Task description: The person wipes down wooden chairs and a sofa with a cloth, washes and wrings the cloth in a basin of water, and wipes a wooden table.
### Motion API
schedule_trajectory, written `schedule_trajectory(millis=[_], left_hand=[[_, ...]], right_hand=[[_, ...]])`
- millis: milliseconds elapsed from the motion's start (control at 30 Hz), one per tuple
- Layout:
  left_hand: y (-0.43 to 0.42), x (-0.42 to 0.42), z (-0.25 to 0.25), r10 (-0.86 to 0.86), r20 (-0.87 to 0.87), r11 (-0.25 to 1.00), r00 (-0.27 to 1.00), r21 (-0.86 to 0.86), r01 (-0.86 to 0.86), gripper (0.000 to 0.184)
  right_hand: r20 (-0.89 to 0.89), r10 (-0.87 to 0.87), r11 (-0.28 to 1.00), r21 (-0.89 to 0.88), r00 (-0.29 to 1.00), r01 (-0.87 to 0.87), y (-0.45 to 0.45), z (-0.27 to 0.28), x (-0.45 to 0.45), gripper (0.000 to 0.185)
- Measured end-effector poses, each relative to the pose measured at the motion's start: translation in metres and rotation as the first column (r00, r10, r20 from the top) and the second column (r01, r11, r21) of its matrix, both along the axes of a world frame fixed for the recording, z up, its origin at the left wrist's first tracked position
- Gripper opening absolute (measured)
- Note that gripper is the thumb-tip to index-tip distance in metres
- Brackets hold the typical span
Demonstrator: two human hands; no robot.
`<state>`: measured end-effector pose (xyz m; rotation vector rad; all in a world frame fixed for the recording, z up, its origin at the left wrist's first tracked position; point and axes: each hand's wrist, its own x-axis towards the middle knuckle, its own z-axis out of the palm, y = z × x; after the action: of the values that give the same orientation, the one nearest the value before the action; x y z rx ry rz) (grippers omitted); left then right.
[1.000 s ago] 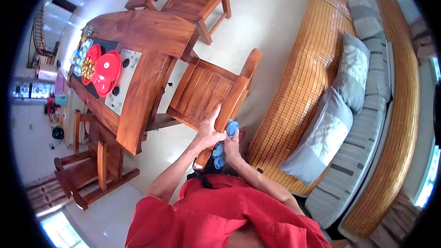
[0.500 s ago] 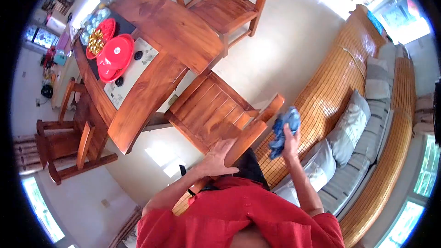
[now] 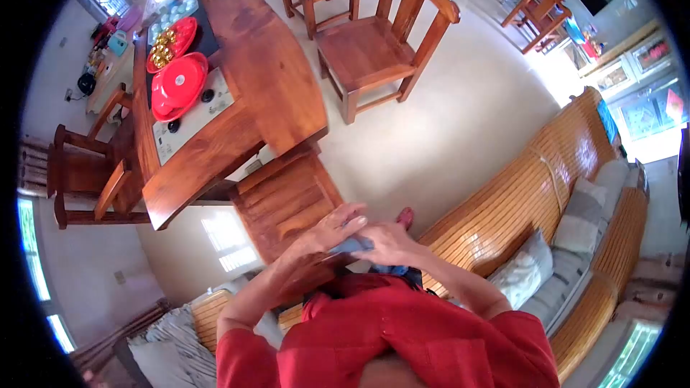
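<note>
A crumpled blue cloth [image 3: 351,246] shows partly beneath my right hand [image 3: 388,243], whose fingers are closed on it. My left hand [image 3: 329,231] is right beside it, fingers stretched out, its tips close to or touching my right hand. Both hands are in front of my red shirt, over the near side of a wooden chair [image 3: 284,201] with a slatted seat. My forearms and hands hide much of the chair's back.
A wooden table [image 3: 269,65] stands at left with a red lidded tray [image 3: 180,80], a red dish of gold-wrapped pieces [image 3: 164,47] and small black cups. Another wooden chair [image 3: 370,50] is ahead. A bamboo-covered sofa [image 3: 503,205] with grey cushions runs along the right.
My right hand has brought the blue cloth from the right over to my left hand. The view has shifted, and the near chair now appears farther left.
</note>
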<state>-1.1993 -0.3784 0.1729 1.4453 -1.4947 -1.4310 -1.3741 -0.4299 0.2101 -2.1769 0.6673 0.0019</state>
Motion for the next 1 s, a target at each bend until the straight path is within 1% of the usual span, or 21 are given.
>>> schedule_trajectory(millis=[33, 67, 100, 133, 167, 200, 233, 300, 333, 367, 400, 433, 467, 500, 567, 633, 700, 833, 900, 933, 1000], left_hand=[[-0.022, -0.012, -0.003, 0.016, 0.006, 1.0, 1.0, -0.008, -0.016, 0.049], [-0.034, -0.024, -0.002, 0.03, -0.127, 0.991, 0.991, 0.135, -0.012, 0.052], [-0.047, -0.037, 0.004, 0.054, -0.251, 0.962, 0.966, 0.273, 0.017, 0.055], [-0.061, -0.051, 0.012, 0.199, -0.382, 0.917, 0.902, 0.398, -0.034, 0.054], [-0.082, -0.065, 0.022, 0.188, -0.375, 0.92, 0.908, 0.39, -0.029, 0.054], [-0.1, -0.08, 0.027, 0.246, -0.285, 0.938, 0.927, 0.31, -0.153, 0.054], [-0.116, -0.097, 0.03, 0.314, -0.203, 0.938, 0.928, 0.218, -0.269, 0.054], [-0.147, -0.134, 0.003, 0.3, -0.182, 0.948, 0.937, 0.163, -0.272, 0.059], [-0.164, -0.159, -0.017, 0.332, -0.265, 0.941, 0.905, 0.167, -0.296, 0.063], [-0.181, -0.183, -0.025, 0.36, -0.344, 0.932, 0.867, 0.172, -0.319, 0.067], [-0.198, -0.204, -0.015, 0.323, -0.1, 0.946, 0.941, 0.068, -0.318, 0.07], [-0.214, -0.224, -0.007, 0.292, 0.154, 0.956, 0.944, -0.031, -0.291, 0.073], [-0.233, -0.238, -0.013, 0.347, 0.161, 0.935, 0.924, 0.024, -0.355, 0.073], [-0.253, -0.245, -0.022, 0.349, 0.164, 0.935, 0.923, 0.012, -0.355, 0.073], [-0.294, -0.252, -0.04, 0.48, 0.258, 0.868, 0.839, -0.003, -0.496, 0.07], [-0.338, -0.257, -0.021, 0.455, 0.319, 0.882, 0.831, -0.035, -0.47, 0.067], [-0.388, -0.261, -0.017, 0.42, 0.192, 0.895, 0.887, 0.077, -0.44, 0.065], [-0.511, -0.272, -0.034, 0.522, 0.114, 0.845, 0.845, 0.062, -0.531, 0.063], [-0.557, -0.281, -0.042, 0.58, 0.184, 0.812, 0.793, -0.05, -0.582, 0.056], [-0.582, -0.285, -0.029, 0.587, 0.171, 0.807, 0.792, -0.046, -0.588, 0.056], [-0.632, -0.289, -0.005, 0.496, 0.405, 0.861, 0.768, -0.115, -0.495, 0.056]], right_hand=[[0.189, -0.005, 1.0, -0.002, 0.982, 0.005, -0.017, -0.038, -0.009, 0.039], [0.179, -0.098, 0.962, 0.269, 0.979, 0.047, -0.037, -0.039, -0.02, 0.04], [0.145, -0.193, 0.85, 0.519, 0.97, 0.091, -0.055, -0.035, -0.031, 0.041], [0.158, -0.199, 0.851, 0.517, 0.967, 0.091, -0.073, -0.028, -0.045, 0.041], [0.14, -0.376, 0.734, 0.648, 0.916, 0.202, -0.089, -0.017, -0.06, 0.042], [0.086, -0.537, 0.577, 0.763, 0.839, 0.291, -0.103, -0.01, -0.076, 0.042], [0.083, -0.544, 0.576, 0.761, 0.835, 0.299, -0.12, -0.008, -0.095, 0.042], [-0.091, -0.762, 0.158, 0.934, 0.641, 0.321, -0.156, -0.009, -0.125, 0.039], [-0.11, -0.818, 0.124, 0.925, 0.565, 0.36, -0.172, -0.019, -0.134, 0.034], [-0.103, -0.82, 0.126, 0.927, 0.562, 0.353, -0.188, -0.027, -0.142, 0.034], [-0.136, -0.869, -0.001, 0.962, 0.475, 0.273, -0.204, -0.034, -0.15, 0.033], [-0.183, -0.903, -0.122, 0.977, 0.389, 0.177, -0.219, -0.035, -0.156, 0.033], [-0.222, -0.9, -0.158, 0.968, 0.375, 0.194, -0.237, -0.037, -0.162, 0.033], [-0.21, -0.902, -0.148, 0.971, 0.376, 0.188, -0.255, -0.04, -0.169, 0.033], [-0.295, -0.888, -0.207, 0.941, 0.353, 0.266, -0.293, -0.055, -0.18, 0.038], [-0.275, -0.9, -0.187, 0.945, 0.338, 0.27, -0.333, -0.051, -0.186, 0.041], [-0.244, -0.918, -0.148, 0.942, 0.313, 0.3, -0.379, -0.051, -0.189, 0.042], [-0.173, -0.957, -0.068, 0.915, 0.235, 0.398, -0.487, -0.073, -0.199, 0.036], [-0.158, -0.964, -0.025, 0.855, 0.214, 0.519, -0.531, -0.074, -0.213, 0.035], [-0.186, -0.966, -0.055, 0.824, 0.179, 0.564, -0.553, -0.051, -0.213, 0.034], [-0.172, -0.975, -0.066, 0.827, 0.14, 0.558, -0.597, -0.04, -0.221, 0.034]])
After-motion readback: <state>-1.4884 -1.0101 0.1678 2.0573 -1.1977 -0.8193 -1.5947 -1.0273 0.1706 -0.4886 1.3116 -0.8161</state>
